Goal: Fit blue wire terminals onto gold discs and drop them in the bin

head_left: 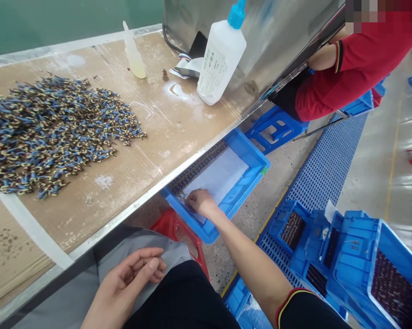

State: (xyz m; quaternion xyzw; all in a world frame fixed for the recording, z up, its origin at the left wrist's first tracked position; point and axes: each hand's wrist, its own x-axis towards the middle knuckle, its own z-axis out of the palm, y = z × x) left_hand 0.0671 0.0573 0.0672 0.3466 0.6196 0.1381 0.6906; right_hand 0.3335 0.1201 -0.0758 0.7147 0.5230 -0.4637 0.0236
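My right hand (201,202) reaches down into a blue plastic bin (257,171) beside the table edge. Its fingers are pinched together at the near end of tight rows of small painted figures (197,169); whatever is between the fingertips is too small to make out. White paper (226,171) lines the bin next to those rows. Over my lap, my left hand (130,281) is loosely closed, thumb against curled fingers, with nothing visible in it. A large loose heap of small blue, yellow and brown pieces (61,132) covers the left part of the table.
On the table (140,169) stand a white glue bottle (221,61) with a blue cap and a small dropper bottle (134,55). A red stool (183,233) is below. A co-worker's red sleeve (343,68) is at upper right. Filled blue crates (360,251) stand at lower right.
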